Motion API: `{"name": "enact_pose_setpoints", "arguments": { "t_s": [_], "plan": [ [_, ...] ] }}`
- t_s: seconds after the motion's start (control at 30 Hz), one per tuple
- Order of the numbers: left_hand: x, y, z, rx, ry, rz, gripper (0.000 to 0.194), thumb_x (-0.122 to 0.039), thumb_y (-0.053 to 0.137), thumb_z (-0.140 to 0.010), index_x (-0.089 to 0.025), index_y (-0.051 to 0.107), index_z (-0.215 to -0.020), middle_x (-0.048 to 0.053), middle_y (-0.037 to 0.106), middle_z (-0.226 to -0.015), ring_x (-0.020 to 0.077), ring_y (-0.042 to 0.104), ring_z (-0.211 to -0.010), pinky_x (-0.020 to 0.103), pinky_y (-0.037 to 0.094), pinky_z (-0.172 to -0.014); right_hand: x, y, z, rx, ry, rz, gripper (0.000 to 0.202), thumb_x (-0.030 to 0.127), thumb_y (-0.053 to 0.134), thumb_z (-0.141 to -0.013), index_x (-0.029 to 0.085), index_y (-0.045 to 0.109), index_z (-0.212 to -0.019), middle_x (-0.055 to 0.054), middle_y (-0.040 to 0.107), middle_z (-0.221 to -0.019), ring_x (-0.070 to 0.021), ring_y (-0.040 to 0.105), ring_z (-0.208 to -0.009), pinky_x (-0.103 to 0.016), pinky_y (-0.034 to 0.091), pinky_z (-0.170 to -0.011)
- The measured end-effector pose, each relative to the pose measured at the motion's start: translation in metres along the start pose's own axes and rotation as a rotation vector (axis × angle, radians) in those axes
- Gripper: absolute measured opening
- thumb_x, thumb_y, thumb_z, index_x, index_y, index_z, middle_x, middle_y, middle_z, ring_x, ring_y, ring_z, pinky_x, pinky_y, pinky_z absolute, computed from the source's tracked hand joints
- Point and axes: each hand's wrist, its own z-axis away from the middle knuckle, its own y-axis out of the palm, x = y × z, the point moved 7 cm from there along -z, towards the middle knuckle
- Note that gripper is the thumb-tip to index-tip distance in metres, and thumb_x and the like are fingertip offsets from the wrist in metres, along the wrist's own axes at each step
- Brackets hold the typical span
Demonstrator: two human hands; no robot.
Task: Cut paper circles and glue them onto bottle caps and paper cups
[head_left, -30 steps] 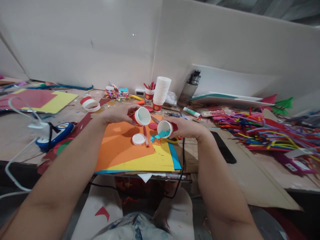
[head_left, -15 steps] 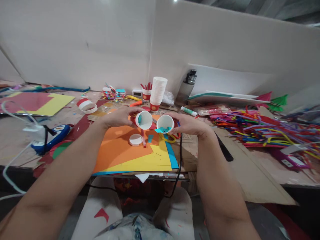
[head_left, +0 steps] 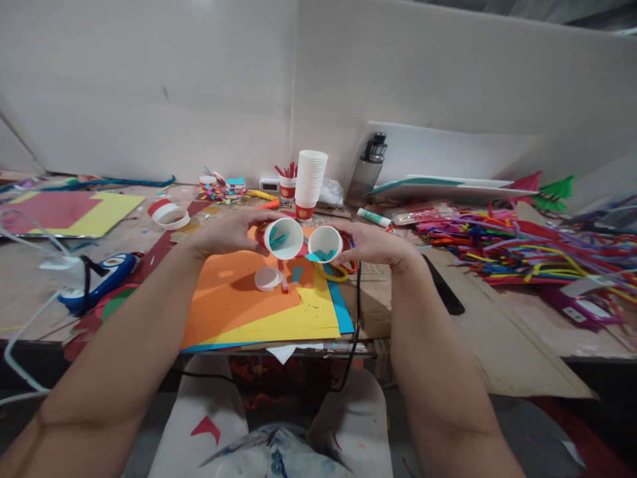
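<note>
My left hand point(head_left: 233, 232) is wrapped round a red paper cup point(head_left: 284, 239), whose white open mouth faces me with teal paper pieces inside. My right hand point(head_left: 371, 243) grips a second paper cup point(head_left: 325, 245), tilted my way, with teal pieces lying along its lower inner wall and one over the rim. Both cups are held side by side above orange paper point(head_left: 239, 299) and yellow paper point(head_left: 318, 315). Below them lie a white round piece point(head_left: 267, 279), a pinkish-red strip point(head_left: 283, 277) and scissors with yellow handles point(head_left: 334, 273).
Behind the cups stands a stack of paper cups point(head_left: 311, 179). Pipe cleaners point(head_left: 497, 245) are heaped at the right, near a dark bottle point(head_left: 367, 169). A blue glue gun point(head_left: 99, 282) lies left; a black cable point(head_left: 357, 318) hangs over the table edge.
More teal pieces show inside the cup in my left hand, and its mouth is turned more toward me. Both hands still hold their cups; the whole view has shifted slightly.
</note>
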Motion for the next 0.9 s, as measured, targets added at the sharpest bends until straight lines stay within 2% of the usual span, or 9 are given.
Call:
{"name": "enact_pose_setpoints", "arguments": {
  "t_s": [0.23,0.37,0.47,0.57,0.7,0.8,0.9],
  "plan": [
    [0.004,0.003,-0.002,0.001,-0.002,0.042,0.064,-0.039,0.078,-0.068,-0.028,0.063,-0.129,0.004,0.062,-0.135,0.0288,0.053,-0.126,0.039,0.039,-0.106,-0.007,0.001,-0.002,-0.020,0.003,0.009,0.074,0.030,0.081,-0.065,0.024,0.056,-0.135,-0.007,0.061,-0.135,-0.0271,0.056,-0.123,-0.040,0.042,-0.108],
    [0.008,0.001,-0.002,-0.078,-0.052,0.279,0.073,-0.036,0.083,-0.063,-0.023,0.061,-0.131,0.009,0.061,-0.135,0.0305,0.056,-0.123,0.042,0.044,-0.104,-0.008,-0.002,-0.002,-0.084,-0.011,-0.055,0.071,0.032,0.081,-0.065,0.024,0.057,-0.132,-0.006,0.062,-0.132,-0.0268,0.058,-0.120,-0.042,0.044,-0.105],
    [0.009,-0.002,0.000,-0.159,-0.076,0.493,0.081,-0.033,0.086,-0.058,-0.021,0.057,-0.133,0.013,0.062,-0.132,0.0314,0.057,-0.121,0.042,0.048,-0.099,-0.009,-0.009,-0.001,-0.184,-0.018,-0.119,0.068,0.036,0.081,-0.065,0.022,0.056,-0.127,-0.007,0.065,-0.124,-0.0267,0.060,-0.113,-0.042,0.048,-0.099],
    [0.012,-0.002,0.003,-0.201,-0.089,0.615,0.084,-0.033,0.089,-0.053,-0.019,0.058,-0.130,0.014,0.065,-0.127,0.0332,0.058,-0.120,0.043,0.049,-0.098,-0.004,-0.012,-0.001,-0.279,-0.073,-0.266,0.072,0.038,0.082,-0.065,0.023,0.052,-0.128,-0.006,0.064,-0.123,-0.0261,0.060,-0.115,-0.041,0.048,-0.099],
    [0.020,-0.002,0.006,-0.235,-0.058,0.780,0.089,-0.043,0.089,-0.049,-0.016,0.059,-0.128,0.017,0.066,-0.124,0.0359,0.059,-0.118,0.044,0.050,-0.097,0.002,-0.006,-0.007,-0.337,-0.133,-0.546,0.078,0.037,0.085,-0.063,0.027,0.045,-0.130,-0.003,0.060,-0.128,-0.0253,0.056,-0.122,-0.040,0.046,-0.103],
    [0.020,-0.003,0.006,-0.226,-0.059,0.761,0.092,-0.042,0.090,-0.047,-0.016,0.057,-0.130,0.016,0.064,-0.127,0.0369,0.058,-0.119,0.044,0.049,-0.097,0.004,-0.001,-0.012,-0.354,-0.146,-0.646,0.075,0.036,0.085,-0.062,0.027,0.047,-0.127,-0.003,0.060,-0.128,-0.0248,0.056,-0.121,-0.040,0.047,-0.103],
    [0.009,-0.003,0.005,-0.172,-0.047,0.587,0.096,-0.041,0.090,-0.049,-0.018,0.054,-0.135,0.015,0.059,-0.135,0.0380,0.051,-0.128,0.046,0.044,-0.104,0.006,0.002,-0.013,-0.347,-0.142,-0.653,0.075,0.036,0.085,-0.062,0.027,0.048,-0.126,-0.003,0.061,-0.126,-0.0248,0.057,-0.119,-0.040,0.048,-0.102]
  ]
}}
